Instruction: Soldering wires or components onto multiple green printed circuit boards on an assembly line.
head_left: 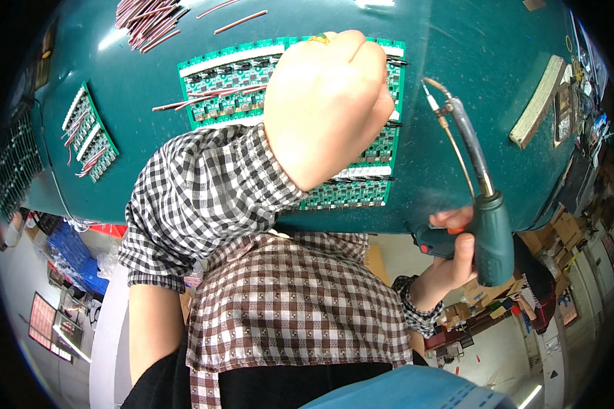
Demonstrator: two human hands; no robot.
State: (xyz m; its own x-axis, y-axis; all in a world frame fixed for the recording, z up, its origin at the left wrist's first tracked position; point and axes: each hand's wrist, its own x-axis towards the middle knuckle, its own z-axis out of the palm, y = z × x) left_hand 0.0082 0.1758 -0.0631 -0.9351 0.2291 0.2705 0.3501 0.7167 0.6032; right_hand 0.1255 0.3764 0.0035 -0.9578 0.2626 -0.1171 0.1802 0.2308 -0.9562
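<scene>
Green rectangular circuit-board panel [215,112], lined with rows of small components and white strips, lies flat on the glossy teal surface [147,78] in front of the person, partly covered by the left hand [331,102]. The work appears partway along. Black leads sit along several rows, some jutting past the panel's right edge, while a few thin red-and-dark wires [218,94] lie across its upper left part; whether these are joined to it is too fine to tell. What is left cannot be counted, since the left hand hides much of the middle. Supply looks ample: a thick heap of cut reddish-brown wires [147,24] lies beyond the panel's upper left corner, with a single brown wire [241,22] to its right. A smaller green board panel [92,133] with wires over it lies well apart at the left.

The left hand is curled, back upward, fingers turned under; what it pinches, if anything, is out of sight. The right hand [450,269] is wrapped around the dark-green plastic grip of a soldering gun [494,235], whose bent metal tip stands just beside the panel's right edge, apart from it. No brand, label or writing can be made out on the panel or gun.
</scene>
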